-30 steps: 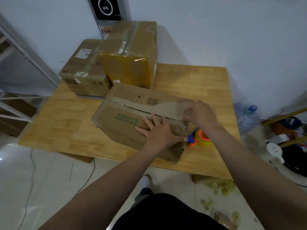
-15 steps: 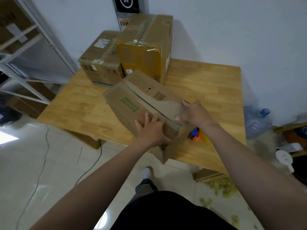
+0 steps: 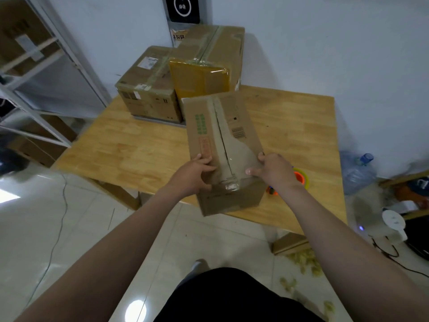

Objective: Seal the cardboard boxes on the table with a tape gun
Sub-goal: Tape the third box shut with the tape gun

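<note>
Turned since a moment ago, the cardboard box [image 3: 232,135] now lies lengthwise, its centre seam pointing away from the person.
The left hand [image 3: 192,177] and right hand [image 3: 274,170] grip its near end, fingers curled onto the top either side of the seam. That end overhangs the front edge of the wooden table [image 3: 139,147]. The tape gun [image 3: 300,177] lies on the table just right of the box, half hidden behind the right wrist.

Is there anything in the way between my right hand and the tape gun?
Nothing visible. The tape gun lies on the table right beside the right hand, partly hidden by its wrist; that hand grips the box.
</note>
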A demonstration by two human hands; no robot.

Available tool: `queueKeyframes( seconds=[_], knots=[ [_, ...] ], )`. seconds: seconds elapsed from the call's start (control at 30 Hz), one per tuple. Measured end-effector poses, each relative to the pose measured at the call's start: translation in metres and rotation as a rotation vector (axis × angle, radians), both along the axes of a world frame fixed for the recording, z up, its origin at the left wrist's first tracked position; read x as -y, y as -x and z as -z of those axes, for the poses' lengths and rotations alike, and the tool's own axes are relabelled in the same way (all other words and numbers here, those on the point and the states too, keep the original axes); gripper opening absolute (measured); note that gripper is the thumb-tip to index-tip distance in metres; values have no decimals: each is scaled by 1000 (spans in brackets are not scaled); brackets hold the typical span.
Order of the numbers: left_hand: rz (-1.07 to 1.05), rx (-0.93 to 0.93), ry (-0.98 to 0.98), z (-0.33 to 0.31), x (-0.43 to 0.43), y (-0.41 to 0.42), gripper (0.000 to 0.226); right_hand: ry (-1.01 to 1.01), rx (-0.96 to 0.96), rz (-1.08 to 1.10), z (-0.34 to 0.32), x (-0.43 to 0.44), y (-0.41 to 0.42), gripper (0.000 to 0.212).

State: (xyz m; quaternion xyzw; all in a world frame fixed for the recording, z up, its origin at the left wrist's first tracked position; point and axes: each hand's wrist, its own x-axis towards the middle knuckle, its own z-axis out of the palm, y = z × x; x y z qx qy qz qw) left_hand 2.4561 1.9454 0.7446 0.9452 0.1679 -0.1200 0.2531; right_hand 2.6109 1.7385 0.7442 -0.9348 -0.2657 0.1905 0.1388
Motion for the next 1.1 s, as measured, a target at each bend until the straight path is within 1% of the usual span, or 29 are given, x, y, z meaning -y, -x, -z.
queueKeyframes(
  seconds=[0.1, 0.17, 0.3, 0.37, 0.47, 0.53, 0.63, 0.8, 0.93, 1.03, 1.1],
  knots=[
    [36, 82, 6, 3, -20, -1, 57, 58, 22, -4, -5, -3, 9, 53],
    [57, 111, 29, 5, -30, -5, 52, 66, -24, 18, -8, -3, 13, 46],
    [119, 122, 28, 5, -39, -18, 50, 79, -84, 91, -16, -5, 19, 44],
    [133, 118, 34, 6, -43, -25, 51, 87, -90, 124, -18, -9, 21, 39],
    [129, 95, 100, 6, -48, -35, 56, 54, -83, 198, -17, -12, 25, 32],
    [154, 82, 139, 6, -52, -43, 59, 54, -75, 214, -15, -13, 29, 32],
    [219, 57, 111, 5, -57, -57, 59, 38, -82, 247, -13, -14, 29, 31],
    [271, 55, 149, 9, -57, -80, 59, 41, -107, 303, -16, -10, 16, 32],
    [272, 62, 165, 9, -54, -104, 57, 33, -77, 356, -12, -7, -2, 32],
    [245, 58, 197, 8, -52, -127, 57, 46, -95, 371, -12, -7, -26, 31],
    [230, 54, 189, 9, -52, -146, 58, 4, -98, 395, -11, -6, -43, 32]
  ],
)
